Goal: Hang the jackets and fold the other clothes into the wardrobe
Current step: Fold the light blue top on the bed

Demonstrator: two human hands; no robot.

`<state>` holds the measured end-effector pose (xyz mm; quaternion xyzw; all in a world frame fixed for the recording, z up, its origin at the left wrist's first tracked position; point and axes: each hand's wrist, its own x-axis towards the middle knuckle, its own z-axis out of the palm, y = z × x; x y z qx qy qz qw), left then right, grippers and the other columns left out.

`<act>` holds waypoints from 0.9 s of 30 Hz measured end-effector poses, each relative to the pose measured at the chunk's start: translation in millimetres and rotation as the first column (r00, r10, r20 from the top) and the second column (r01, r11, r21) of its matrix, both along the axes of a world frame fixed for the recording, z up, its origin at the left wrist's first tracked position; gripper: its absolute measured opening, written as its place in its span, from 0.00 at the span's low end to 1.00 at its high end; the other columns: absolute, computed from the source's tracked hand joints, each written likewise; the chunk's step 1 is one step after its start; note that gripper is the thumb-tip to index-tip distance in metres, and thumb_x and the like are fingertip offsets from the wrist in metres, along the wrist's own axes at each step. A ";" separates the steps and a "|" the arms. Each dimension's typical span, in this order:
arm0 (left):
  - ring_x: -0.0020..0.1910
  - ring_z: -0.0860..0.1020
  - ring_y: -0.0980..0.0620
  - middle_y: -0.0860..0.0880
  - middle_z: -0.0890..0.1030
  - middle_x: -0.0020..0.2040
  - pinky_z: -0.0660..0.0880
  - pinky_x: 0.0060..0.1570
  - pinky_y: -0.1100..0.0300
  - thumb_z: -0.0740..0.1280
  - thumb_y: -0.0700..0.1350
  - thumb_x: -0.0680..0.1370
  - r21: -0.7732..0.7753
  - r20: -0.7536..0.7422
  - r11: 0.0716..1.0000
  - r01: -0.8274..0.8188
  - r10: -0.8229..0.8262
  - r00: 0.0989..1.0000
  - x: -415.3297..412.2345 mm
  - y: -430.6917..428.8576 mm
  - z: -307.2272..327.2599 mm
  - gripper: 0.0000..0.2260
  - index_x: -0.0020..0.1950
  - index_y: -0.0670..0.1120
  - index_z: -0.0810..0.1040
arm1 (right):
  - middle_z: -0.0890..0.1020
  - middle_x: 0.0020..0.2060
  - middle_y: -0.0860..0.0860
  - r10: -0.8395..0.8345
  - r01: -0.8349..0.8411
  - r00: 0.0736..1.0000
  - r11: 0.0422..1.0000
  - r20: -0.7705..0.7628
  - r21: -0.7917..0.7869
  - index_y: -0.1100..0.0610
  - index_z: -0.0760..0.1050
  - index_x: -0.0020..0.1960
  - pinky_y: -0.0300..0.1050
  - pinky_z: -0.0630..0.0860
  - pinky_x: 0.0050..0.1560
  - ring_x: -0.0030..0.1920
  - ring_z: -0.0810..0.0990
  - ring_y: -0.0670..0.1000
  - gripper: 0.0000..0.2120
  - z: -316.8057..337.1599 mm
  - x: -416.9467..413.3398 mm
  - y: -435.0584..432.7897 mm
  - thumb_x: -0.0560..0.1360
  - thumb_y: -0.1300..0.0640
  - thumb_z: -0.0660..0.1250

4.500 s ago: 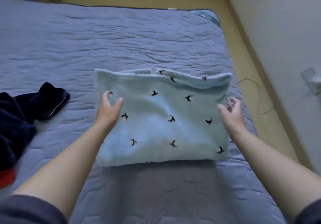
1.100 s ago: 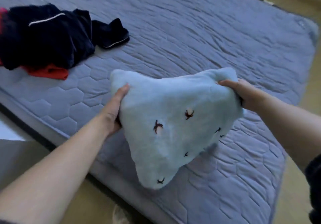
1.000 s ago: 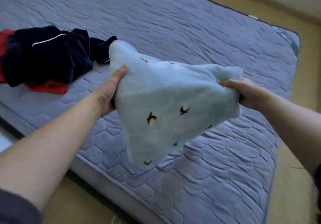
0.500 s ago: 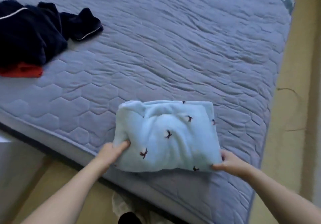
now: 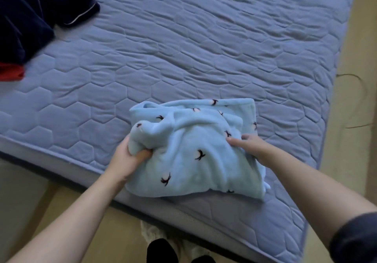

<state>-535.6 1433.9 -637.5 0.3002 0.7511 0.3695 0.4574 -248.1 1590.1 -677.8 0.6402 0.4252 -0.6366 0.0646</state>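
A folded light-blue fleece garment (image 5: pixel 195 150) with small dark bird marks lies near the front edge of the bed. My left hand (image 5: pixel 127 158) grips a bunched fold at its left side, thumb curled into the fabric. My right hand (image 5: pixel 247 144) holds the right side, fingers on top and partly tucked into the cloth. The garment's top layer is rumpled and lifted between the two hands.
The bed (image 5: pixel 183 48) has a grey-blue quilted cover. A dark navy garment (image 5: pixel 26 17) lies on a red one (image 5: pixel 10 71) at the far left. Tan floor (image 5: pixel 359 99) with a thin cable runs along the right. My feet show below the bed edge.
The garment was held up in the air, then came down onto the bed near the front edge. Both hands have since shifted up its sides and bunched the top layer.
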 end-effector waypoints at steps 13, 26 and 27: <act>0.45 0.80 0.42 0.39 0.81 0.51 0.78 0.46 0.50 0.69 0.53 0.64 -0.298 0.202 0.885 -0.358 0.425 0.882 -41.4 71.8 -45.5 0.30 0.62 0.39 0.74 | 0.77 0.57 0.57 -0.317 0.135 0.924 0.795 0.215 0.592 0.56 0.67 0.64 0.52 0.71 0.57 0.56 0.75 0.58 0.19 -25.4 3.0 39.8 0.76 0.53 0.66; 0.77 0.53 0.44 0.43 0.55 0.78 0.48 0.71 0.36 0.54 0.52 0.76 -0.236 -0.854 0.880 0.413 -0.391 0.345 8.3 24.7 -27.4 0.27 0.76 0.49 0.61 | 0.60 0.76 0.51 0.424 -0.699 0.694 0.204 0.582 0.685 0.46 0.58 0.75 0.70 0.53 0.67 0.75 0.58 0.58 0.28 -9.5 -106.4 -67.7 0.76 0.45 0.53; 0.77 0.54 0.43 0.43 0.56 0.78 0.47 0.70 0.35 0.54 0.52 0.76 -0.258 -0.864 0.872 0.415 -0.400 0.304 6.1 30.0 -34.7 0.27 0.76 0.48 0.62 | 0.60 0.76 0.50 0.432 -0.726 0.668 0.201 0.606 0.658 0.46 0.59 0.75 0.70 0.54 0.66 0.75 0.58 0.59 0.28 -20.3 -109.0 -63.3 0.76 0.44 0.53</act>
